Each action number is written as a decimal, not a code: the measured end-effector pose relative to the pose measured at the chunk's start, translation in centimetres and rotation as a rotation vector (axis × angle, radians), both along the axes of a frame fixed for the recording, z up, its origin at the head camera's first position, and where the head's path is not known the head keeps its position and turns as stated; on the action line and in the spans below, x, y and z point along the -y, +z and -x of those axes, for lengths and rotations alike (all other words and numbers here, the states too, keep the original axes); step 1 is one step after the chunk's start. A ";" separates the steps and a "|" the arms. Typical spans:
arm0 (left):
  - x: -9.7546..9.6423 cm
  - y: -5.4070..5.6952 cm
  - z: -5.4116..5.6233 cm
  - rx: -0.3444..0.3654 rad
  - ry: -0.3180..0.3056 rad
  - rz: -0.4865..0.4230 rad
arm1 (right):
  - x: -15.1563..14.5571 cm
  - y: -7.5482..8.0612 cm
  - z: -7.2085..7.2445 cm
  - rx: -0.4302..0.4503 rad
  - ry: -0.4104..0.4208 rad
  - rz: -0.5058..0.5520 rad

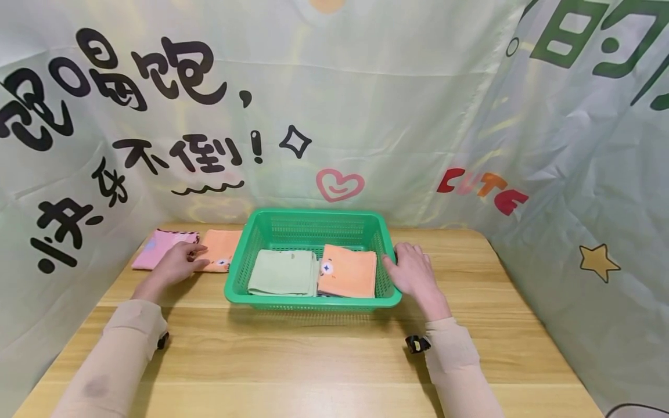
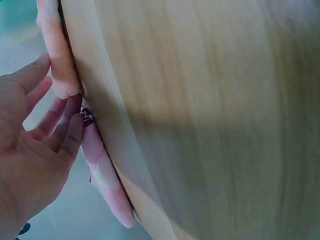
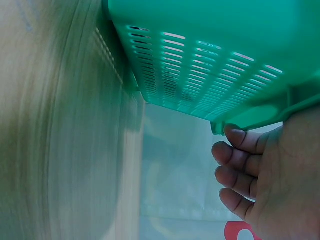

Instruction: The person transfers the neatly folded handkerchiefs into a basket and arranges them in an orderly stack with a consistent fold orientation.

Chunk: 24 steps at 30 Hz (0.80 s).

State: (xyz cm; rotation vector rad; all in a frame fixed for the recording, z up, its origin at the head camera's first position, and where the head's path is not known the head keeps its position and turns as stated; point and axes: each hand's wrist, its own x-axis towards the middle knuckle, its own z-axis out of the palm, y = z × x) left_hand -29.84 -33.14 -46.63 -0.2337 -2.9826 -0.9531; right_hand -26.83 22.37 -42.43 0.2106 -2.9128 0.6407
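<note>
A green plastic basket (image 1: pixel 313 300) with slotted walls stands on the table. Two folded cloths lie side by side in it, one pale green (image 1: pixel 284 273) and one orange (image 1: pixel 352 271). My right hand (image 1: pixel 414 273) holds the basket's right rim, thumb over the edge; the right wrist view shows its fingers (image 3: pixel 235 177) bent outside the wall. To the left lie a folded orange cloth (image 1: pixel 216 247) and a pink cloth (image 1: pixel 164 247). My left hand (image 1: pixel 179 264) is over where these two meet, loosely spread, fingertips (image 2: pixel 75 132) at the orange cloth's end.
The wooden table (image 1: pixel 313 360) extends in front of the basket and to its right. A pale printed curtain (image 1: pixel 407 116) hangs close behind the table and along both sides. A dark wrist device (image 1: pixel 418 344) sits at the right sleeve.
</note>
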 end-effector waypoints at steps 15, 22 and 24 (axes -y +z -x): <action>0.0 -0.4 0.6 0.050 0.023 0.038 | 0.0 0.0 -0.2 0.006 -0.004 0.012; -0.5 -0.1 0.6 0.071 0.016 0.029 | 0.0 0.0 -0.1 0.002 -0.005 0.008; -0.6 -0.1 0.6 0.082 0.023 0.019 | 0.1 0.0 -0.1 0.001 -0.005 0.007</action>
